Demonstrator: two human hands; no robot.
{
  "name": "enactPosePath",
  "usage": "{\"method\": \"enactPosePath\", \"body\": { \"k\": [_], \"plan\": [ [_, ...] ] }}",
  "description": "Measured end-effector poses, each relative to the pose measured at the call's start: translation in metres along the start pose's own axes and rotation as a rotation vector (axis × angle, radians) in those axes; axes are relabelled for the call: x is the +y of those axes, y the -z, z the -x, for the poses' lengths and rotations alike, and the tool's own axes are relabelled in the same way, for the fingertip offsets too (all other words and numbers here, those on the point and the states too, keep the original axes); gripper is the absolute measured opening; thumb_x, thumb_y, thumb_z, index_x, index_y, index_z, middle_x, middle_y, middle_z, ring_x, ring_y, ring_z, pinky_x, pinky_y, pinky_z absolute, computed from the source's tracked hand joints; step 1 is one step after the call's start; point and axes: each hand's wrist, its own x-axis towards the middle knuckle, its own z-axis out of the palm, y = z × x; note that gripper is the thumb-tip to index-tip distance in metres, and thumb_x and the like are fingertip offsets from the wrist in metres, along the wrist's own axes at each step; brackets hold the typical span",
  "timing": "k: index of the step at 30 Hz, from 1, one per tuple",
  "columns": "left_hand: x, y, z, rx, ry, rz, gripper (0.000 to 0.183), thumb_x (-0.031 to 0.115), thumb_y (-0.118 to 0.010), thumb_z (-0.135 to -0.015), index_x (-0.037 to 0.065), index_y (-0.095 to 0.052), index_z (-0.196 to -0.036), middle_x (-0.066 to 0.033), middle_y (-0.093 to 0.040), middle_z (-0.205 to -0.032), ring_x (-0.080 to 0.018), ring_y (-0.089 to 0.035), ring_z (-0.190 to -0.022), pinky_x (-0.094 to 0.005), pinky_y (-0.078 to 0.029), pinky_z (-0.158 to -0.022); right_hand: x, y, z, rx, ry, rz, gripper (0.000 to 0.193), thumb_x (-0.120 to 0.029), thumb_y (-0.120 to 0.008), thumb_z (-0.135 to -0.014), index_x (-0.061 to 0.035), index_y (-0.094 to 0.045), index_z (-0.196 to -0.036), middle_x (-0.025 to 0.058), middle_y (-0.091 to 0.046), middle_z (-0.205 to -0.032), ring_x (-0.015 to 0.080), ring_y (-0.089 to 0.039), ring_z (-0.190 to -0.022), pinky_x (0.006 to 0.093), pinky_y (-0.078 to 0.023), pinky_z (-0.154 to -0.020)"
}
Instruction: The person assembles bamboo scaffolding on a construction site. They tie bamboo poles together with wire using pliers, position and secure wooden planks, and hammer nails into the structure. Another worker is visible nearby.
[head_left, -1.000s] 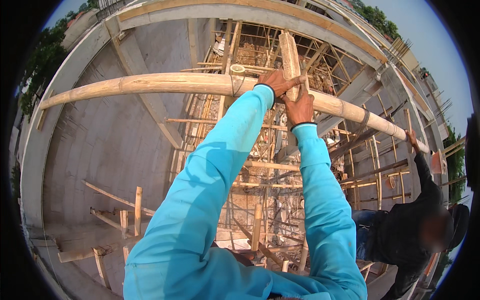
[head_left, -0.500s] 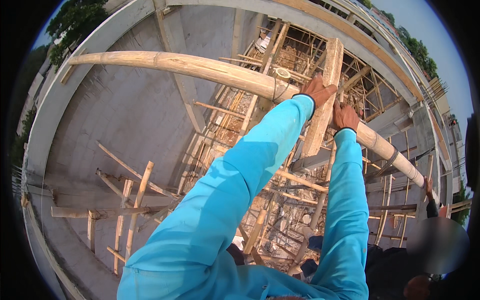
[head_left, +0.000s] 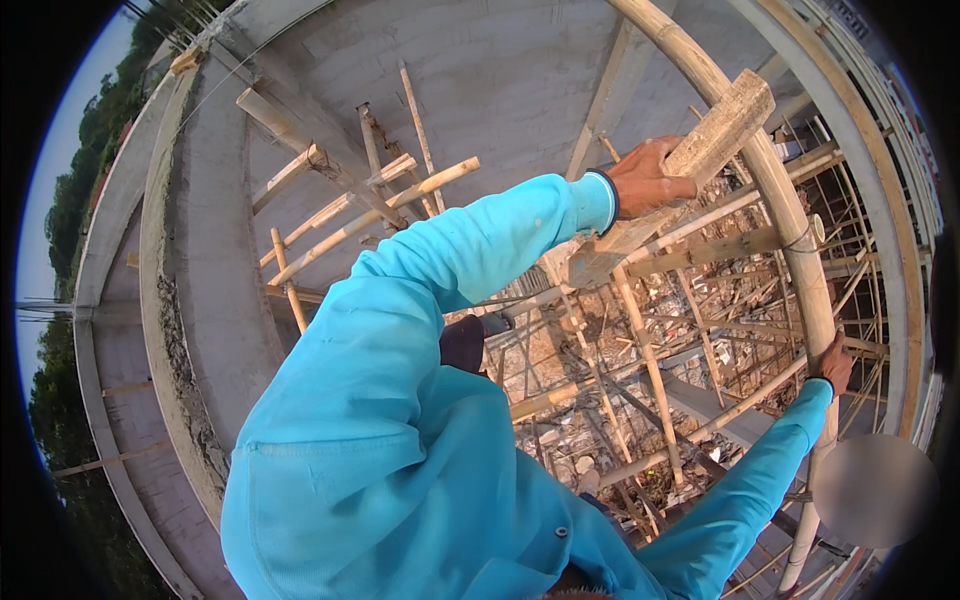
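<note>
My left hand [head_left: 648, 182] is closed around a rough, squared timber [head_left: 722, 125], which slants up to the right. The timber's upper end lies over or close against a long, thick bamboo pole [head_left: 803, 265]; whether they touch I cannot tell. The pole curves from the top of the view down to the lower right. Further down it, my right hand [head_left: 834, 366] grips the pole with the fingers wrapped round it. A thin dark tie circles the pole above that hand. Both my arms wear blue sleeves.
Below is a deep space crossed by bamboo scaffold poles [head_left: 648, 375], with rubble at the bottom. Grey concrete walls [head_left: 500, 70] and a rough-edged concrete beam [head_left: 165, 270] surround it. Several bamboo and timber pieces [head_left: 375, 222] jut out at the left. A blurred patch covers the lower right.
My view has turned to the right. My right hand has left its place near the timber and moved down along the bamboo pole. My left hand still holds the timber, now tilted more sideways.
</note>
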Motion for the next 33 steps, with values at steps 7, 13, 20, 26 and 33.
{"method": "enactPosePath", "body": {
  "k": [7,13,20,26,33],
  "plan": [
    [0.061,0.441,0.270,1.177,0.104,-0.163,0.045,0.036,-0.072,-0.084,-0.005,-0.069,-0.103,-0.0142,-0.071,-0.092,-0.0245,-0.069,-0.077,-0.0385,-0.056,-0.074,0.006,-0.001,-0.016,-0.139,0.066,0.059,0.089,-0.080,-0.036,-0.087,-0.0074,-0.070,-0.125,0.0192,-0.069,-0.124,0.0421,-0.063,-0.117,0.0540,-0.044,-0.100],
    [0.126,0.616,0.575,1.798,0.197,-0.467,0.053,0.040,-0.073,-0.085,-0.004,-0.072,-0.114,-0.0163,-0.071,-0.111,-0.0263,-0.069,-0.098,-0.0365,-0.053,-0.090,0.002,-0.004,-0.026,-0.055,-0.035,-0.047,0.084,-0.070,-0.042,-0.088,0.0006,-0.069,-0.124,0.0236,-0.069,-0.122,0.0427,-0.063,-0.113,0.0472,-0.045,-0.100],
    [0.101,0.625,0.729,2.042,0.738,-0.668,0.064,0.052,-0.070,-0.085,-0.002,-0.072,-0.120,-0.0189,-0.071,-0.116,-0.0253,-0.068,-0.104,-0.0347,-0.050,-0.095,0.008,-0.018,-0.029,0.037,-0.023,-0.167,0.076,-0.066,-0.044,-0.092,0.0000,-0.073,-0.117,0.0249,-0.071,-0.113,0.0448,-0.066,-0.106,0.0476,-0.048,-0.096],
    [0.052,0.635,0.804,1.845,0.627,-0.914,0.043,0.043,-0.063,-0.095,0.010,-0.073,-0.121,-0.0172,-0.073,-0.113,-0.0235,-0.070,-0.103,-0.0326,-0.051,-0.094,-0.018,-0.007,-0.025,0.065,-0.085,-0.014,0.075,-0.065,-0.050,-0.094,-0.0011,-0.063,-0.133,0.0240,-0.064,-0.131,0.0395,-0.063,-0.116,0.0458,-0.048,-0.100],
    [0.045,0.627,0.819,1.697,0.813,-1.237,0.033,0.034,-0.054,-0.101,0.019,-0.072,-0.123,-0.0188,-0.073,-0.112,-0.0253,-0.071,-0.102,-0.0336,-0.052,-0.093,-0.099,0.064,-0.034,0.546,0.375,0.008,0.078,-0.065,-0.053,-0.093,-0.0026,-0.058,-0.139,0.0245,-0.061,-0.134,0.0407,-0.059,-0.121,0.0459,-0.045,-0.105]
  ]
}}
